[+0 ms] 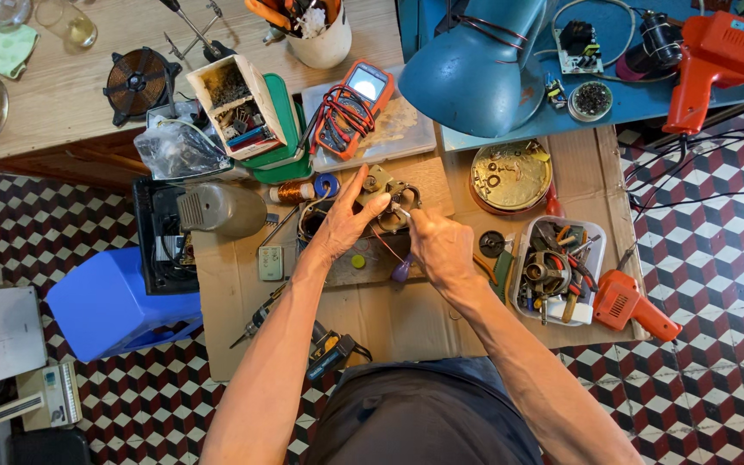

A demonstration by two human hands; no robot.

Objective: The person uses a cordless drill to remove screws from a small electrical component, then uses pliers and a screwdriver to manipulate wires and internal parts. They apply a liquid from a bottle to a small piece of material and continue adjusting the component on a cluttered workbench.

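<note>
The left hand (344,226), fingers spread, steadied a small metal assembly (387,188) on the wooden board (435,185). The right hand (441,245) was closed around a thin tool (401,212) touching it. The assembly appeared rigid, moderately heavy, sharp-edged; its metal frame seemed the safest hold.

Single head view, looking steeply down, close over cluttered workbench (406,331); tiled floor (716,258) around.

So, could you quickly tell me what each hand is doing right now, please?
Left hand: open, fingers steadying the small metal part.
Right hand: closed on a thin tool.
</note>
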